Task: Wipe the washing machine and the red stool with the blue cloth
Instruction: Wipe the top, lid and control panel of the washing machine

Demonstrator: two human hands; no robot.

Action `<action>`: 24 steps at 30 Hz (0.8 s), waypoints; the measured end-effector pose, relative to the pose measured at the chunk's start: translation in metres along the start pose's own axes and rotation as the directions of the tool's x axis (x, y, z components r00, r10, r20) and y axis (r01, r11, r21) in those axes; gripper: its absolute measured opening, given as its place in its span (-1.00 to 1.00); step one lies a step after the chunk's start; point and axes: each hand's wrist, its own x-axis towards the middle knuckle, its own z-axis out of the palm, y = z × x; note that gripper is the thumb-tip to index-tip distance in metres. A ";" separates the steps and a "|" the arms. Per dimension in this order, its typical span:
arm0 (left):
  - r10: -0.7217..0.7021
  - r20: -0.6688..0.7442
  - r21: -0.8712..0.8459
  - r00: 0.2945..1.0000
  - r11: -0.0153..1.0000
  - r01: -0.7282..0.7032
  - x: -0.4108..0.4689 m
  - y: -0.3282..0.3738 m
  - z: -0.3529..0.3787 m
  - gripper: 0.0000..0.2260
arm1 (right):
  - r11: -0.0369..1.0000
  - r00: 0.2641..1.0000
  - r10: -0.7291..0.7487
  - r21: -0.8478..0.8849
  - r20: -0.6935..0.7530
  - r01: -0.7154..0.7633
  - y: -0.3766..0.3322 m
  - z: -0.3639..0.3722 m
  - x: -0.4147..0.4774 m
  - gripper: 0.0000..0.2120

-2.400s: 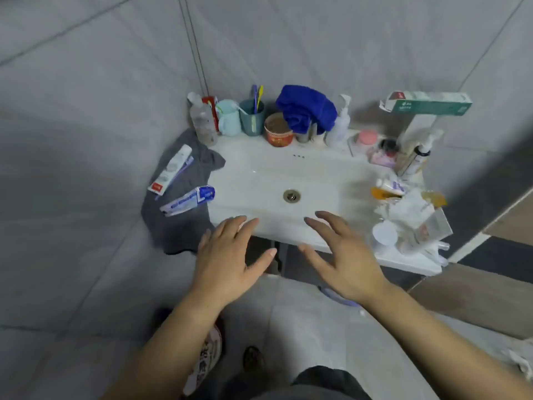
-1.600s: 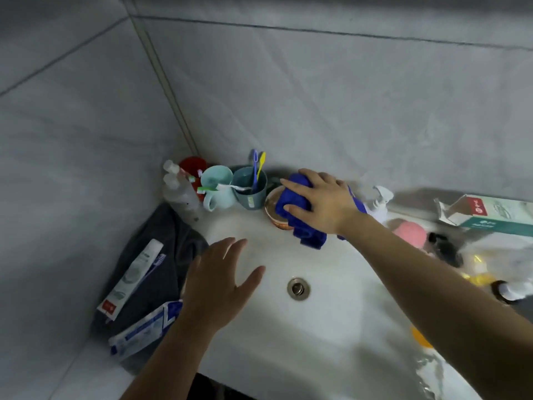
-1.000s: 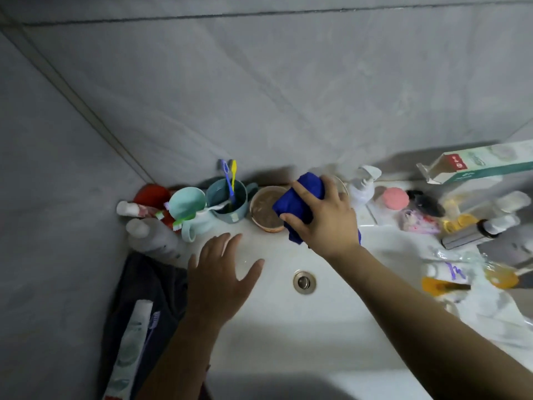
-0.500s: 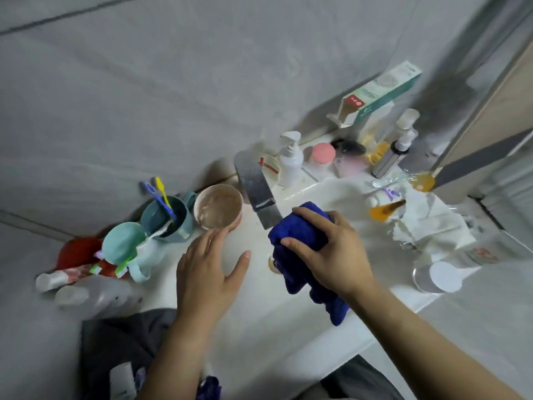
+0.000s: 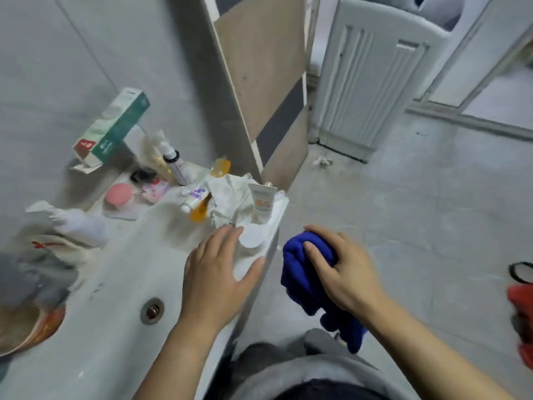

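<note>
My right hand (image 5: 347, 268) grips the bunched blue cloth (image 5: 302, 274), holding it in the air just right of the sink's edge, above the floor. My left hand (image 5: 215, 269) is spread flat with fingers apart over the right end of the white sink (image 5: 115, 327), holding nothing. A tall white ribbed appliance (image 5: 372, 73), apparently the washing machine, stands at the back right against the wall. A red object (image 5: 522, 316), cut off by the right edge of the frame, may be the stool.
Bottles, tubes, a green carton (image 5: 115, 128) and crumpled white wrapping crowd the sink's right ledge. A brown and dark wall partition (image 5: 259, 90) rises behind the sink. Grey floor (image 5: 418, 212) stretches toward the white appliance.
My right hand lifted the blue cloth from the back of the sink and carried it off the sink's right edge. The view swung right, bringing the floor and white appliance into sight.
</note>
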 end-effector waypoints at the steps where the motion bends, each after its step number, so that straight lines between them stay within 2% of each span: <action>1: 0.031 0.013 -0.004 0.999 1.000 -0.031 0.011 0.024 0.013 -0.42 | 1.000 1.000 0.022 -0.005 -0.022 -0.022 0.021 -0.019 0.001 -0.67; 6: 0.182 0.110 -0.044 0.977 0.983 -0.178 0.063 0.145 0.090 -0.41 | 0.986 0.975 0.165 0.008 -0.149 -0.166 0.127 -0.120 0.007 -0.68; 9: 0.287 0.200 -0.021 0.937 0.957 -0.289 0.093 0.211 0.141 -0.38 | 0.972 0.943 0.224 -0.011 -0.247 -0.234 0.185 -0.173 0.009 -0.66; 14: 0.378 0.308 -0.012 0.873 0.919 -0.394 0.128 0.305 0.193 -0.36 | 0.936 0.875 0.343 0.040 -0.342 -0.351 0.257 -0.242 0.008 -0.67; 18: 0.403 0.339 0.007 0.850 0.903 -0.430 0.173 0.347 0.219 -0.37 | 0.918 0.845 0.394 0.098 -0.363 -0.385 0.296 -0.275 0.038 -0.65; 24: 0.358 0.286 0.057 0.889 0.919 -0.389 0.264 0.374 0.242 -0.37 | 0.929 0.853 0.369 0.139 -0.368 -0.342 0.320 -0.325 0.138 -0.66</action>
